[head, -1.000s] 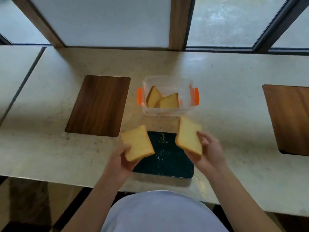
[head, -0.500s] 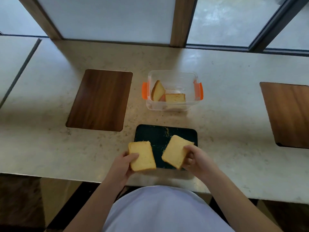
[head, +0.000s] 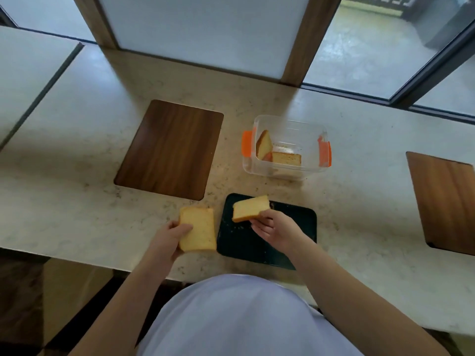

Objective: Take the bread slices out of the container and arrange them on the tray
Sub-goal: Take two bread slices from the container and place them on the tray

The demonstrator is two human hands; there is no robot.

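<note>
I see one bread slice (head: 250,208) pinched in my right hand (head: 277,228) over the dark tray (head: 288,250), another slice (head: 198,228) gripped by my left hand (head: 167,233) beside the tray, and two more inside the clear container (head: 312,140) on the counter (head: 77,181).

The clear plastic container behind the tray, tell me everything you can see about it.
The clear plastic container is a lidless, rectangular box with rounded corners and see-through walls. An orange latch hangs on its left end and another orange latch on its right. It stands upright on the pale stone counter, just beyond the dark tray and apart from it. Inside, two bread slices remain: one slice leans against the left wall, another slice rests beside it. Neither hand touches it.
</note>
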